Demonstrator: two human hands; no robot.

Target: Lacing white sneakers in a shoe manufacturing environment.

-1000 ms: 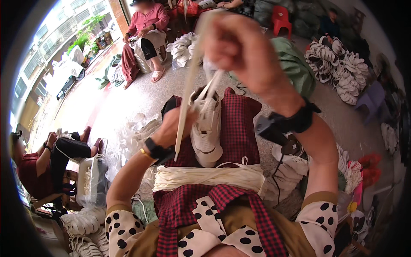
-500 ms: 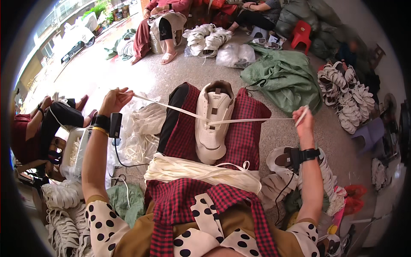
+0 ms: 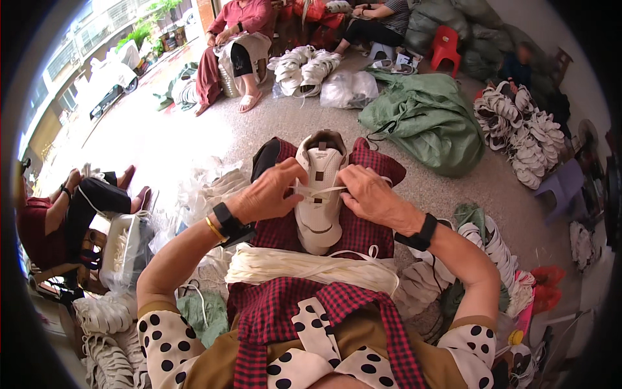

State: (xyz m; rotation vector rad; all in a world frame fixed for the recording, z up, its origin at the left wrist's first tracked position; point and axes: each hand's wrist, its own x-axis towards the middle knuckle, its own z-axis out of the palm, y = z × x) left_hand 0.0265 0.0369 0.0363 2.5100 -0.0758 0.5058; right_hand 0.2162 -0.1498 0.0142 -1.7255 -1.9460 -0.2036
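A cream sneaker (image 3: 319, 223) rests upright between my knees on the red-and-black checked apron (image 3: 366, 230), its toe toward me. My left hand (image 3: 275, 188) is at the left side of the tongue, fingers pinched on one end of a flat white shoelace (image 3: 316, 190). From the right, my right hand (image 3: 372, 194) pinches the other end close to the shoe. Between the hands the lace crosses over the lower part of the tongue. A thick bundle of cream laces (image 3: 304, 267) lies across my lap, nearer than the toe.
Loose laces in clear plastic (image 3: 210, 194) lie to my left, by a white bin (image 3: 129, 236). A green sack (image 3: 427, 123) sits ahead on the right. Piles of shoe parts (image 3: 521, 136) and a purple stool (image 3: 560, 185) stand farther right. Several people sit around.
Both hands have come inward from far apart to the sides of the shoe. The lace, stretched wide before, now spans only a short gap over the tongue.
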